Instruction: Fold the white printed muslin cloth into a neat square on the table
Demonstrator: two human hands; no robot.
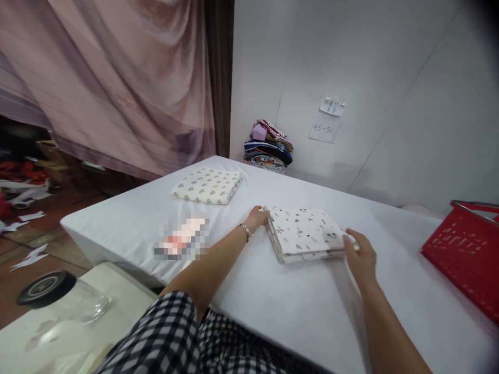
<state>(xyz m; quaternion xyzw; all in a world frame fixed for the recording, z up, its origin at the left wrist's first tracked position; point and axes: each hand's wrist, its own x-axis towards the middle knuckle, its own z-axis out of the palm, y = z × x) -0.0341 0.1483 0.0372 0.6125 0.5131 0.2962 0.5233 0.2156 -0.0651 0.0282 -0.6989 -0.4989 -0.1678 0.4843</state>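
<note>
A folded white cloth point(302, 231) with small dark prints lies on the white-covered table point(265, 296), its layers stacked and showing along the front and left edges. My left hand point(257, 217), with a bracelet at the wrist, grips the cloth's far left corner. At the right edge, the fingers of my right hand point(360, 254) are closed on the cloth's near corner; a small pale bit shows by them, too unclear to name. A second folded cloth point(208, 185), cream with grey motifs, rests farther back on the left.
A pixelated item point(181, 239) lies left of my left arm. At the right stands a red basket point(463, 254). Folded fabrics point(268, 148) are piled by the wall. A jar with a black lid point(47, 288) lies on a pale surface at lower left.
</note>
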